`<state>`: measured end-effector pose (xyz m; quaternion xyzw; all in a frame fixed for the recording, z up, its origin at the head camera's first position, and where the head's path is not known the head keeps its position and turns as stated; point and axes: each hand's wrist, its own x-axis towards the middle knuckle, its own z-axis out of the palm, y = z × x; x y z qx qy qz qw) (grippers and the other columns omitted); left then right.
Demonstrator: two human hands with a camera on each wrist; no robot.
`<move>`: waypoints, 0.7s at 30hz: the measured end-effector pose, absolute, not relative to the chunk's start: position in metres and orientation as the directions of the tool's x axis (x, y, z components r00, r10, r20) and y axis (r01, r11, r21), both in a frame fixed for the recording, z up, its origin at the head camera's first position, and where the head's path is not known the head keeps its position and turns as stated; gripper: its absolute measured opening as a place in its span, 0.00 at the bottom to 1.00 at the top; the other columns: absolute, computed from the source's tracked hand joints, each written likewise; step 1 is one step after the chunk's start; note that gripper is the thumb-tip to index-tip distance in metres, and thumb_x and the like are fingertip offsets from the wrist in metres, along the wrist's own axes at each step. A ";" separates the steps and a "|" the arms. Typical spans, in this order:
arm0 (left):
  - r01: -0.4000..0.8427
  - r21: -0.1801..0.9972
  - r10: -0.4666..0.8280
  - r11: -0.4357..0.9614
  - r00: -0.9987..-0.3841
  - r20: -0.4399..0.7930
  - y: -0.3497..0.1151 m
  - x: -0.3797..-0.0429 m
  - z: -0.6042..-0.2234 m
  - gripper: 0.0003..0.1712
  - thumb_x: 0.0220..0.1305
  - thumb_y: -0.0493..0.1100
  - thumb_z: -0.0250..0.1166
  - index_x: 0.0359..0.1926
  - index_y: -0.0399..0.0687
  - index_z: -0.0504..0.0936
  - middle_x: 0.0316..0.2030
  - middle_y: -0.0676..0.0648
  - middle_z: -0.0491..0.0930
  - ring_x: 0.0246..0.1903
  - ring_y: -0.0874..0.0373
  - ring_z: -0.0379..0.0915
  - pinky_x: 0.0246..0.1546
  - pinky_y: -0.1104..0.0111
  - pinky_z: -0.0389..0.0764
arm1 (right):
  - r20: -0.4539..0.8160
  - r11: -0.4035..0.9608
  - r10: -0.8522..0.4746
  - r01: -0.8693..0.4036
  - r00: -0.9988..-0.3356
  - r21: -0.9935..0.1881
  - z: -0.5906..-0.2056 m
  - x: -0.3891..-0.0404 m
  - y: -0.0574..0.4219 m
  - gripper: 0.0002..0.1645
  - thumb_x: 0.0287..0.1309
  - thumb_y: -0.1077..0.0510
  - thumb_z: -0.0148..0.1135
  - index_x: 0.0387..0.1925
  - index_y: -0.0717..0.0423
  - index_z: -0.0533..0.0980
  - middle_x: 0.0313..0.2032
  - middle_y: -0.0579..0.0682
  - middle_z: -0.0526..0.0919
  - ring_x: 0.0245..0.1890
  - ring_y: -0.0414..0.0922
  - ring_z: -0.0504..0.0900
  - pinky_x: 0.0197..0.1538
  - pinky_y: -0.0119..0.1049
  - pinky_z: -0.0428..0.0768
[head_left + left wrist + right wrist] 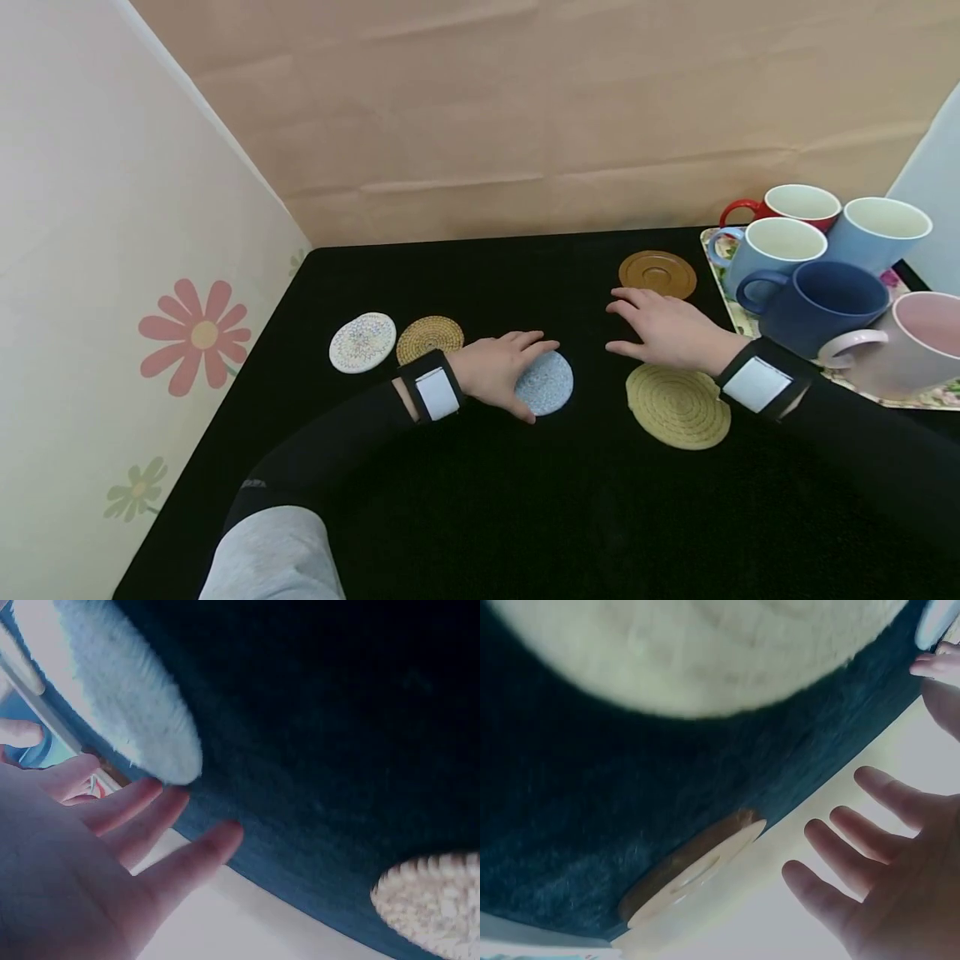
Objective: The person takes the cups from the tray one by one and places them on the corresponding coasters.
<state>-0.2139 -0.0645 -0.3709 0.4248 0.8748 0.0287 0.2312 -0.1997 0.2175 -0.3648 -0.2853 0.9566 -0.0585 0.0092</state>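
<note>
In the head view my left hand (491,373) hovers at a round speckled light-blue coaster (553,383), overlapping its left side. The left wrist view shows that hand (97,847) with fingers loosely extended beside the coaster's fuzzy edge (142,712), gripping nothing. My right hand (667,333) reaches over between a pale yellow-green woven coaster (678,412) and a round brown wooden coaster (657,273). Spread fingers of the right hand (885,870) hold nothing in the right wrist view, where the woven coaster (705,667) and the wooden one (682,866) also appear.
Left of my left hand lie a tan woven coaster (429,337) and a white speckled coaster (363,342). On the right, a floral tray (738,321) bears several mugs, including a dark blue mug (821,304) and a pink mug (900,354). Walls border the black tabletop (525,500).
</note>
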 end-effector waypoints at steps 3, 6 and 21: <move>0.741 0.256 0.770 0.621 -0.515 -0.376 -0.063 -0.212 -0.372 0.62 0.48 0.65 0.73 0.76 0.59 0.46 0.72 0.45 0.50 0.69 0.50 0.52 0.57 0.58 0.71 | 0.004 0.824 -0.556 -0.552 -0.831 -0.131 -0.367 -0.196 0.216 0.35 0.62 0.40 0.62 0.59 0.62 0.73 0.64 0.67 0.66 0.59 0.64 0.69 0.52 0.60 0.74; 0.758 0.260 0.789 0.598 -0.500 -0.357 -0.062 -0.212 -0.373 0.61 0.48 0.64 0.74 0.75 0.58 0.48 0.69 0.46 0.55 0.66 0.51 0.55 0.54 0.61 0.73 | -0.003 0.823 -0.556 -0.550 -0.831 -0.138 -0.368 -0.195 0.216 0.35 0.63 0.40 0.61 0.59 0.62 0.72 0.64 0.67 0.65 0.59 0.64 0.69 0.52 0.60 0.74; 0.790 0.212 0.802 0.576 -0.495 -0.336 -0.054 -0.217 -0.375 0.56 0.47 0.64 0.74 0.71 0.57 0.53 0.63 0.47 0.60 0.59 0.54 0.60 0.50 0.65 0.73 | -0.037 0.843 -0.526 -0.516 -0.849 -0.151 -0.368 -0.192 0.219 0.34 0.63 0.40 0.60 0.59 0.62 0.72 0.64 0.67 0.65 0.61 0.64 0.67 0.54 0.61 0.72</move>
